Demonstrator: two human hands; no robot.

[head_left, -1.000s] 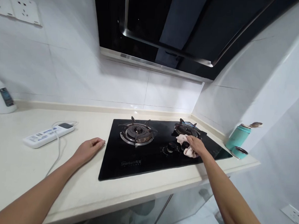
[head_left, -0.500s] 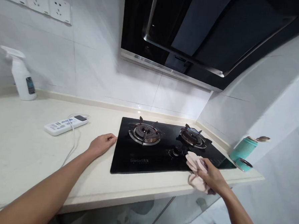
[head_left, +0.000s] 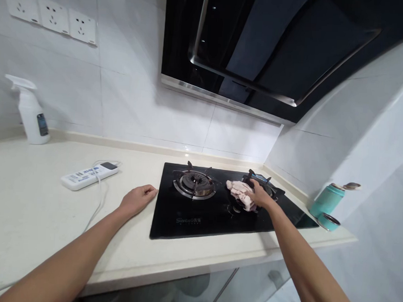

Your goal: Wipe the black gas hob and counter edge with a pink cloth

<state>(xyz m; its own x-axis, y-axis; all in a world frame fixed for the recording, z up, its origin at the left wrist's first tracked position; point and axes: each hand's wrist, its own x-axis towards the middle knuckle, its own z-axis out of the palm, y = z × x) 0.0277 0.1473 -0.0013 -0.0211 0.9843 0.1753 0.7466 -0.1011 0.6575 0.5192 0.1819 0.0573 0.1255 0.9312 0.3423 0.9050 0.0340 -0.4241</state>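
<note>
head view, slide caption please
Right hand holds crumpled pale pink cloth over glossy black hob; left hand rests on cream counter

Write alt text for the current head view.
A person's right hand holds a bunched pale cloth over a black two-burner stove. The left hand rests on the cream counter beside it; a white spray bottle stands farther left.

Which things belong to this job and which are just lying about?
In use:
pale pink crumpled cloth
black glass two-burner stove

Apparently just lying about:
white oblong device with cable
turquoise cylindrical container
white plastic spray bottle, possibly related
</note>
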